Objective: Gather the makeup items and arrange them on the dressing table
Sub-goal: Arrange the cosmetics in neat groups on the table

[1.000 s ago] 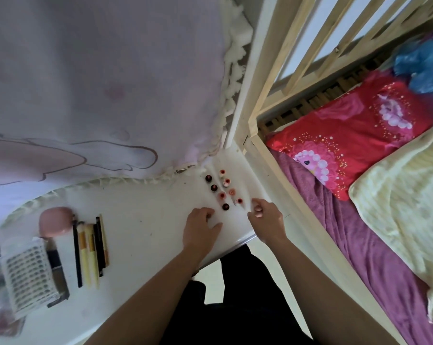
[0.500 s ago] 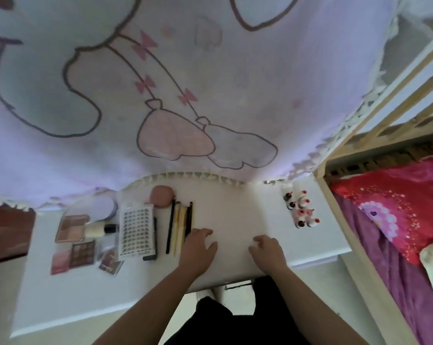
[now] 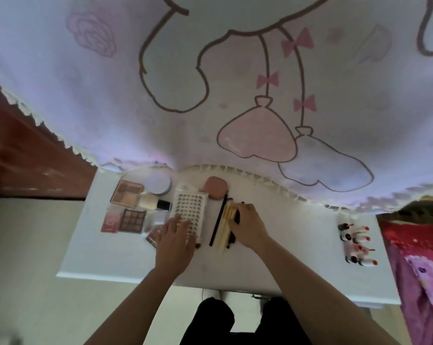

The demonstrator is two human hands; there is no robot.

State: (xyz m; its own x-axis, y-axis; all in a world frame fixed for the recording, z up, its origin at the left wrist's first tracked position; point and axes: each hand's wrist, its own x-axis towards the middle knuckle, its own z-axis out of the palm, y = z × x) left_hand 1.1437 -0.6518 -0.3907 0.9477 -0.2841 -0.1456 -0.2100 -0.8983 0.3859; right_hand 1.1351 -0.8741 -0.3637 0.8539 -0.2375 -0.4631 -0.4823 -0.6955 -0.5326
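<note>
Resting flat, the left hand [image 3: 175, 236] is pressing on a white dotted sheet [image 3: 189, 207], grip apart. The right hand [image 3: 249, 226] is curling its grip around the brushes [image 3: 221, 227] lying mid-bench [image 3: 297, 232], with the palettes [image 3: 132, 217] lying further left.

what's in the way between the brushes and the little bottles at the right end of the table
Nothing visible. The right hand is already on the brushes, and only bare white table lies between them and the little bottles. The left hand rests on the dotted white tray, on the other side.
</note>
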